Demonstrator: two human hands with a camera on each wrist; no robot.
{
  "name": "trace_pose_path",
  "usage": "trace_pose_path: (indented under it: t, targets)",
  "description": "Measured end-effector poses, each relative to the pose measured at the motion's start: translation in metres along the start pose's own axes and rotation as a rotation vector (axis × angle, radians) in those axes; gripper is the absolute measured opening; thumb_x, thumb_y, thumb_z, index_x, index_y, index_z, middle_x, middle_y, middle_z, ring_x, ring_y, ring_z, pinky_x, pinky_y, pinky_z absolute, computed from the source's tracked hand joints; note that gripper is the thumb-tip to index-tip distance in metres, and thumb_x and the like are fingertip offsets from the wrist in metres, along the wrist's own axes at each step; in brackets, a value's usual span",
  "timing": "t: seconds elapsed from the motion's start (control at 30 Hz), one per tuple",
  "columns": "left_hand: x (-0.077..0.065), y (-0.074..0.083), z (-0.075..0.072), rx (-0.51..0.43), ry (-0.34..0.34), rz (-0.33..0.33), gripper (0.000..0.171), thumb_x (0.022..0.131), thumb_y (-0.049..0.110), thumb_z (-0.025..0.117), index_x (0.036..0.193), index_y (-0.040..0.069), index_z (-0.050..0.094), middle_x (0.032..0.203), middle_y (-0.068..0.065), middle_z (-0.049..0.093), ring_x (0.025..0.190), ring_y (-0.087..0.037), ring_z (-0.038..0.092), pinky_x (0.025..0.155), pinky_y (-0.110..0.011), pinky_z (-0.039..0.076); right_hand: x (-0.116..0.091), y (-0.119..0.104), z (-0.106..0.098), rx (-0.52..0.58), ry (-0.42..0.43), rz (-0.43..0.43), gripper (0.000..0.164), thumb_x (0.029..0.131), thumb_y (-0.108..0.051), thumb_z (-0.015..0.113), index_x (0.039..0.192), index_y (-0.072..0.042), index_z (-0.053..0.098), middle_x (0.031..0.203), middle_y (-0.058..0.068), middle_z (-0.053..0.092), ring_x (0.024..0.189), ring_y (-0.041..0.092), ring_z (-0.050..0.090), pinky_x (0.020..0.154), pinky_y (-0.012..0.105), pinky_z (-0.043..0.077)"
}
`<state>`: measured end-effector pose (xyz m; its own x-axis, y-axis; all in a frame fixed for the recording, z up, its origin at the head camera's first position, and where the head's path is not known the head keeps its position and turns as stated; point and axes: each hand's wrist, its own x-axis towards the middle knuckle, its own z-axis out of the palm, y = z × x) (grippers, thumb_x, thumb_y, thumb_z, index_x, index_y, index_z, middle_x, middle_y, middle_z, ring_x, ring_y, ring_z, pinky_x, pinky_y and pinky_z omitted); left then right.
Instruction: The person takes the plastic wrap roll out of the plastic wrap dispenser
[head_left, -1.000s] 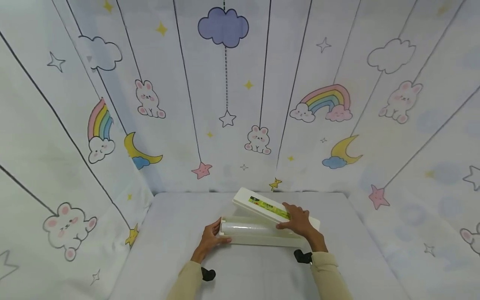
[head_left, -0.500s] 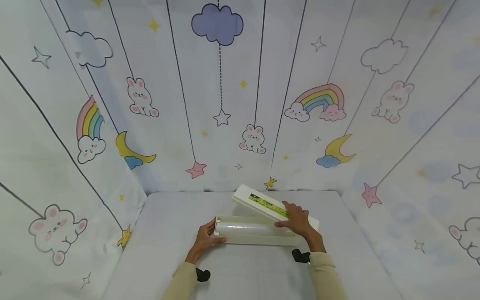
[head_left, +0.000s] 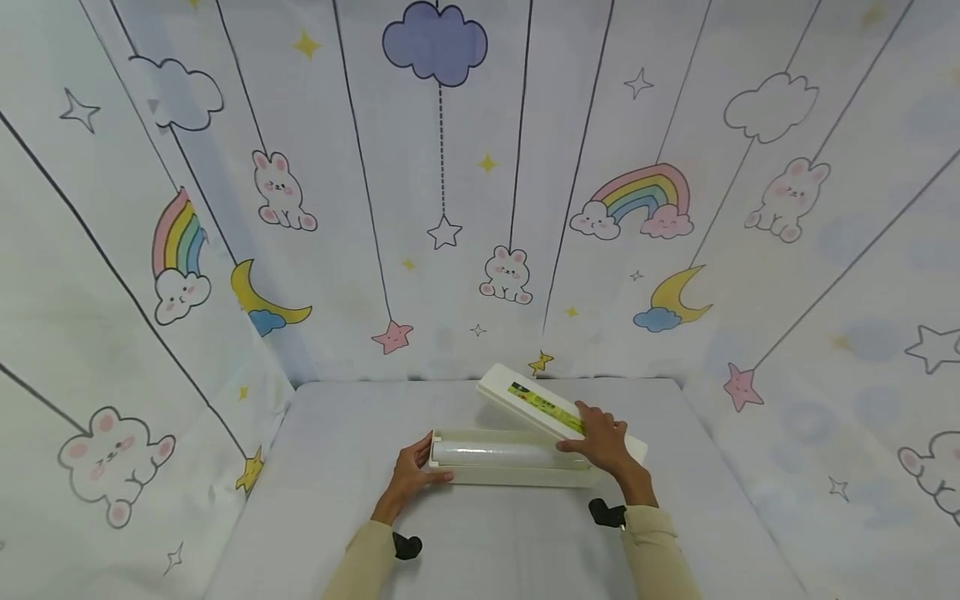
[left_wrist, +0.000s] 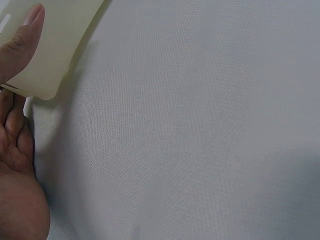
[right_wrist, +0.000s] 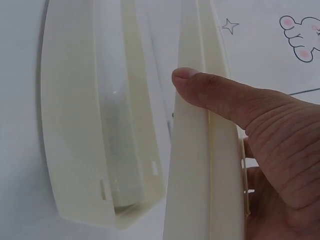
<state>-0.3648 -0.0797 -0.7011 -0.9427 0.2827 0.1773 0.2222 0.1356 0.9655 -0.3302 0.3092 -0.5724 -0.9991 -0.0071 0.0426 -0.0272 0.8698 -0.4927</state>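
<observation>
A long cream plastic dispenser box (head_left: 517,477) lies lengthwise across the table, its top uncovered. Inside is a roll of clear cling film (head_left: 483,452). My left hand (head_left: 407,477) grips the box's left end, thumb on the front wall; in the left wrist view the thumb presses the box wall (left_wrist: 60,55). Above the box's right part, my right hand (head_left: 606,442) holds the white lid (head_left: 498,383), which bears a green label (head_left: 551,410). The lid slants, its left end farther back. In the right wrist view, the lid (right_wrist: 187,175) is apart from the box (right_wrist: 70,125).
A white cloth covers the table (head_left: 517,550). White cloth walls (head_left: 337,208) printed with rabbits, stars and rainbows stand at the back and both sides. Black wrist straps (head_left: 607,512) show near both sleeves.
The lid and my right hand have shifted slightly to the right relative to the box over the last half second. My left hand stays on the box's left end. The head view has shifted a little.
</observation>
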Motion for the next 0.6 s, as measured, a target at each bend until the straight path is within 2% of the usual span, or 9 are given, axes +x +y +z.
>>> trace_pose_path:
  t: [0.13, 0.33, 0.4, 0.5, 0.53, 0.6]
  targets:
    - [0.0005, -0.0001, -0.0004, 0.028, 0.01, 0.043, 0.098, 0.071, 0.011, 0.092, 0.15, -0.01, 0.038, 0.149, -0.03, 0.047, 0.139, -0.034, 0.052, 0.116, -0.031, 0.047, 0.0002, 0.0008, -0.001, 0.002, -0.003, 0.0, 0.09, 0.077, -0.045, 0.084, 0.149, -0.007, 0.044, 0.117, 0.011, 0.063, 0.101, 0.028, 0.048, 0.09, 0.052, 0.029]
    - [0.0026, -0.0006, 0.0004, -0.023, 0.016, -0.074, 0.1, 0.069, 0.009, 0.093, 0.153, -0.001, 0.039, 0.154, -0.021, 0.046, 0.143, -0.038, 0.045, 0.122, -0.047, 0.036, 0.0, 0.0012, -0.0031, -0.036, 0.026, 0.005, 0.09, 0.078, -0.044, 0.084, 0.149, -0.004, 0.044, 0.115, 0.014, 0.063, 0.096, 0.028, 0.05, 0.085, 0.052, 0.032]
    - [0.0025, -0.001, 0.001, -0.033, 0.016, -0.092, 0.1, 0.069, 0.008, 0.092, 0.153, 0.0, 0.039, 0.155, -0.02, 0.046, 0.144, -0.038, 0.044, 0.123, -0.049, 0.034, -0.0007, 0.0015, -0.0045, -0.042, 0.037, 0.009, 0.09, 0.079, -0.043, 0.084, 0.148, -0.003, 0.045, 0.115, 0.015, 0.063, 0.095, 0.029, 0.05, 0.085, 0.053, 0.033]
    - [0.0027, -0.0015, 0.0022, -0.044, 0.022, -0.095, 0.1, 0.069, 0.007, 0.093, 0.153, 0.0, 0.039, 0.155, -0.019, 0.046, 0.144, -0.037, 0.045, 0.123, -0.049, 0.034, -0.0022, 0.0032, -0.0061, -0.045, 0.042, 0.022, 0.089, 0.079, -0.042, 0.084, 0.149, -0.002, 0.044, 0.116, 0.017, 0.063, 0.096, 0.03, 0.051, 0.088, 0.056, 0.033]
    - [0.0026, -0.0023, 0.0021, -0.037, 0.021, -0.091, 0.1, 0.069, 0.008, 0.093, 0.153, 0.0, 0.039, 0.155, -0.019, 0.046, 0.144, -0.037, 0.045, 0.123, -0.043, 0.036, -0.0025, 0.0044, -0.0061, -0.045, 0.045, 0.026, 0.089, 0.079, -0.042, 0.084, 0.149, -0.002, 0.044, 0.116, 0.017, 0.062, 0.097, 0.031, 0.051, 0.088, 0.057, 0.033]
    - [0.0029, -0.0035, 0.0017, -0.035, 0.019, -0.09, 0.101, 0.069, 0.009, 0.093, 0.153, 0.0, 0.038, 0.155, -0.018, 0.045, 0.144, -0.036, 0.045, 0.123, -0.042, 0.036, -0.0032, 0.0069, -0.0061, -0.045, 0.051, 0.033, 0.09, 0.08, -0.042, 0.083, 0.149, -0.002, 0.043, 0.118, 0.019, 0.062, 0.098, 0.033, 0.051, 0.089, 0.059, 0.033]
